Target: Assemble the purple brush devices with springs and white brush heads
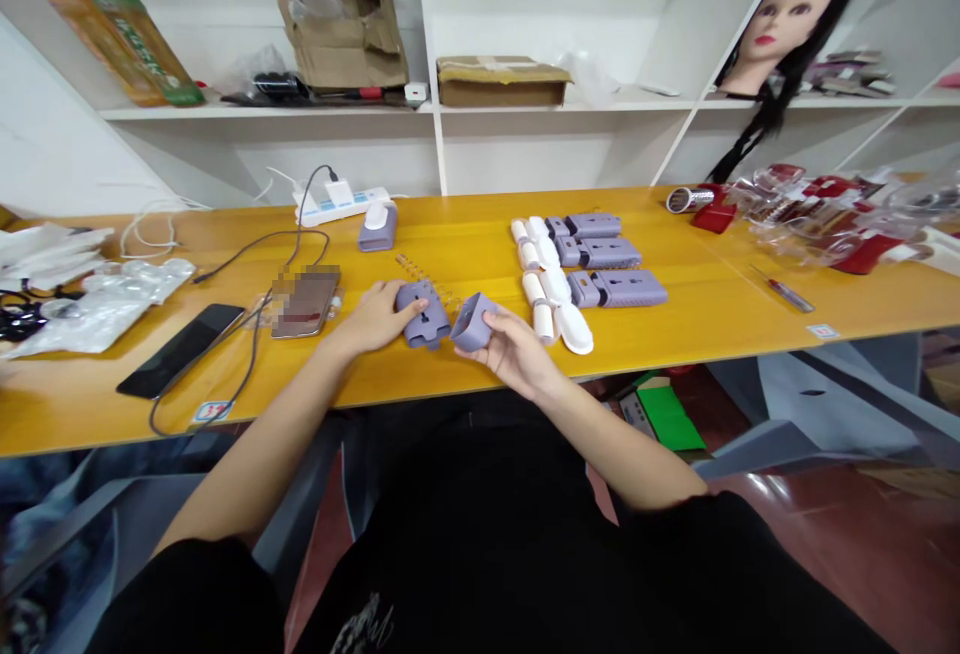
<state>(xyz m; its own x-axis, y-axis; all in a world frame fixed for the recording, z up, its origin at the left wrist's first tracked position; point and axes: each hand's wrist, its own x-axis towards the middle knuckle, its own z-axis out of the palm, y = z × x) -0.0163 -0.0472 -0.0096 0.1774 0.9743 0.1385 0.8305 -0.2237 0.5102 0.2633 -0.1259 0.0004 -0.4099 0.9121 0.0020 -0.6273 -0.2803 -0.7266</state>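
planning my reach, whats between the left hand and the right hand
In the head view, a lavender plastic casing under the left hand and another held in the right hand.

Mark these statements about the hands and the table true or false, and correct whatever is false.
1. The right hand holds a lavender plastic shell. True.
2. The left hand holds a screwdriver. False: it rests on a lavender plastic housing, and the screwdriver lies far off to the right on the yellow table.
3. A power strip lies near the table's back edge. True.
4. The smartphone lies right of the hands. False: it lies to their left.
5. A mannequin head sits on the white shelf. True.
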